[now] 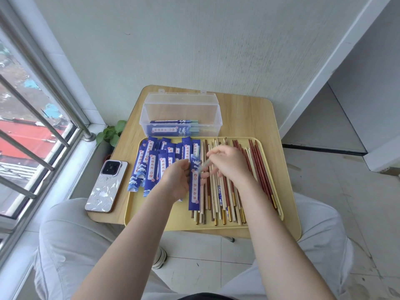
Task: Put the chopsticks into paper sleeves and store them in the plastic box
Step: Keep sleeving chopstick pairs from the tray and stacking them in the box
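Left hand [176, 180] pinching one blue paper sleeve [194, 182] at its upper part, fingers curled around the edge. Right hand [227, 163] just beside, fingers bent toward the mouth of this sleeve, seemingly pinching a thin pale-green chopstick pair [204, 166]; blurred here, so cannot say for sure what is held. Both hands low over the yellow tray [287, 215].

Under and to the right of the right hand: loose chopsticks [229, 198], red-brown and pale, lying side by side along the tray. Under and to the left of the left hand: heap of empty sleeves [149, 165], overlapping. Beyond both hands, on the wooden surface [244, 120]: clear plastic box [180, 114], lid open, a few filled sleeves already at the bottom. Far left of the left hand: a phone [107, 185], face down.

Judgement on handling: sleeve very light and soft, easy to crumple or tear at the mouth, so better held lightly near the opening, keeping it spread. Chopsticks stiff, light, probably smooth and a little slippery; best taken as a pair near the thick end, tips aligned, then slid in straight.
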